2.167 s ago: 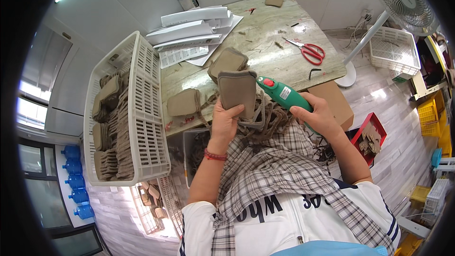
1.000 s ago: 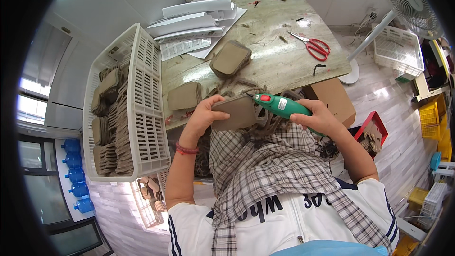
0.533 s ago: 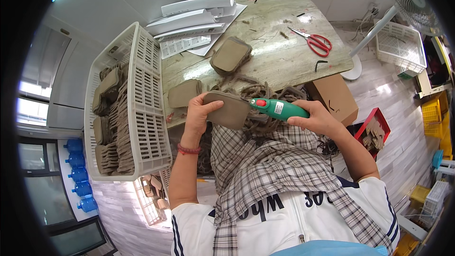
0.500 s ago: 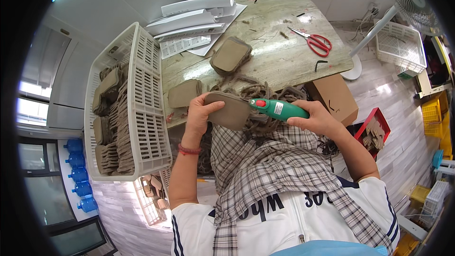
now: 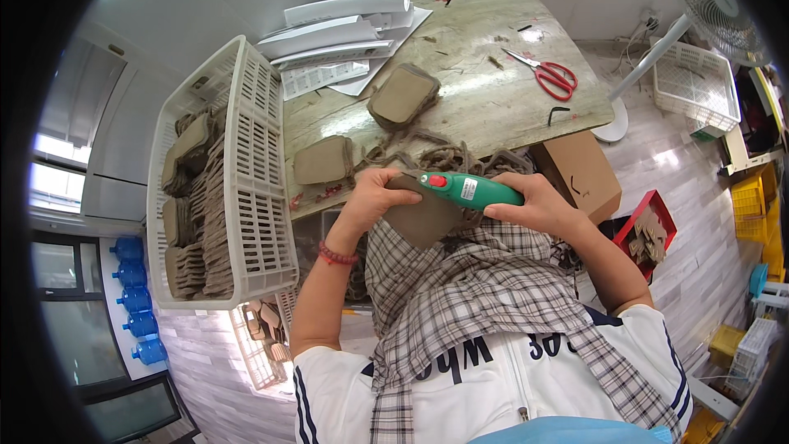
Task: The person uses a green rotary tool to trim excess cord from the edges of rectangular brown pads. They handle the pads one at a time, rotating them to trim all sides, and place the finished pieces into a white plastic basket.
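Pinched between the thumb and fingers of my left hand (image 5: 378, 201) is a brown fabric pad (image 5: 423, 220) with rounded corners, held above my checked apron. My right hand (image 5: 538, 204) is wrapped round the green body of a cordless electric cutter (image 5: 477, 190) with a red button. The cutter's head meets the pad's upper edge, close to my left thumb; its blade is too small to make out. Tangled brown trimmings (image 5: 436, 150) lie at the table edge behind my hands. Beyond them are a single pad (image 5: 323, 160) and a stack of pads (image 5: 403, 96).
A white plastic crate (image 5: 261, 173) full of brown pads stands at the left. Red-handled scissors (image 5: 555, 78), papers (image 5: 345, 29) and a hex key (image 5: 558, 113) lie on the table (image 5: 485, 103). At the right are a cardboard box (image 5: 579, 173), a red box (image 5: 649, 230) and a fan (image 5: 713, 0).
The pad has turned in my left hand, which moved right and tilted. My right hand and the cutter shifted slightly left, so the head now sits at another part of the pad's edge.
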Available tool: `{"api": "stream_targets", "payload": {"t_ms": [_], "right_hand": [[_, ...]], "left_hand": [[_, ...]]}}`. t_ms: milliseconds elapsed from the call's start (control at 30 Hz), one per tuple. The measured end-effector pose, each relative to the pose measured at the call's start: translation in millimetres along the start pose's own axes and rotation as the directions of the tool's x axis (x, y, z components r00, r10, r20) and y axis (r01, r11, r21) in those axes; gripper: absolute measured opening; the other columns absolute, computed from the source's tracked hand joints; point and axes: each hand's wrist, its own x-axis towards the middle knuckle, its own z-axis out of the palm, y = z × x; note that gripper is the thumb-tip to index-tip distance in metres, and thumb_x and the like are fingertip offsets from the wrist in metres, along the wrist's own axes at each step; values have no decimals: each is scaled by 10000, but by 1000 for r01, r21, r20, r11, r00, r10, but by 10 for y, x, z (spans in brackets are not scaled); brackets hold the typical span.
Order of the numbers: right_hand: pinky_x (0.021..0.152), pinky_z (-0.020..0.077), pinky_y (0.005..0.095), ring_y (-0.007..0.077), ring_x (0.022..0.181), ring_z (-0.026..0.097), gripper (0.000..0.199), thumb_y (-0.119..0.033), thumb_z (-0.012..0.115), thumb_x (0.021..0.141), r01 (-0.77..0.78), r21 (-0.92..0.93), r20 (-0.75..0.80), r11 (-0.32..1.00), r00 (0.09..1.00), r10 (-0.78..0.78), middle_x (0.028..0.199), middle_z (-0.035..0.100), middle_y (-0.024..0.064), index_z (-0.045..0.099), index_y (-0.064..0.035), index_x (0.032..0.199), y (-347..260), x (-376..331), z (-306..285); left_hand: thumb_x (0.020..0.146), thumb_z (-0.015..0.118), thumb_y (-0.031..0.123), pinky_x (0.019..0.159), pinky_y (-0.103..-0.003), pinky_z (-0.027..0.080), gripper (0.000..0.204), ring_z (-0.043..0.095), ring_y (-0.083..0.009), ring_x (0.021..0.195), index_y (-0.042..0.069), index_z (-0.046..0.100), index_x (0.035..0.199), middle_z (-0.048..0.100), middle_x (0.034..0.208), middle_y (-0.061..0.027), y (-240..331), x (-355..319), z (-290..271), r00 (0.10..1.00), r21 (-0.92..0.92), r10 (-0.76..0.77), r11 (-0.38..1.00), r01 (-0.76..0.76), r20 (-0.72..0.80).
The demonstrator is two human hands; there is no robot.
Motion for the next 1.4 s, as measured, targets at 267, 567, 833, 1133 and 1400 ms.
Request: {"api": "stream_targets", "payload": {"t_ms": [267, 567, 833, 1133, 1400], "right_hand": [[608, 491, 270, 117, 663, 605, 418, -299, 729, 821, -28, 172, -31, 985, 999, 33, 785, 661, 67, 637, -5, 1103, -1, 105, 110], [569, 480, 236, 78, 600, 579, 399, -278, 721, 839, -128, 233, -178, 964, 969, 171, 755, 635, 44, 626, 6, 1103, 265, -98, 40], [543, 458, 236, 69, 587, 559, 371, -289, 716, 841, -110, 209, -315, 972, 933, 174, 740, 634, 28, 642, 4, 1056, 459, -185, 67], [531, 446, 241, 71, 573, 550, 258, -227, 683, 863, -84, 265, -336, 961, 926, 173, 699, 610, 26, 619, 12, 935, 392, -208, 56], [527, 455, 236, 72, 583, 561, 377, -290, 715, 846, -32, 250, -395, 968, 909, 132, 740, 626, 38, 635, 21, 1044, 402, -109, 96]], "left_hand": [[810, 665, 7, 728, -274, 538, 230, 650, -145, 802, 4, 644, 1039, 685, 936, -60, -63, -129, -745, 940, -46, 121, 989, -142, -318], [749, 756, 278, 1079, -486, 268, 635, 351, -368, 1300, 40, 511, 1284, 456, 1326, -183, -373, 379, -1405, 514, 889, 732, 301, 344, -447], [781, 722, 374, 1127, -582, 111, 609, 151, -391, 1415, 3, 552, 1234, 363, 1430, -213, -249, 1401, -371, 683, 936, 642, 282, 212, -348], [624, 844, 196, 925, -446, 308, 482, 445, -297, 973, 66, 489, 922, 492, 964, -84, -147, 1404, -184, 499, 890, 750, 441, 112, -435], [865, 647, 9, 824, -339, 507, 251, 600, -188, 969, 35, 535, 1089, 614, 1118, -77, -229, 1249, -8, 717, -315, 290, 749, -582, -634]]}}
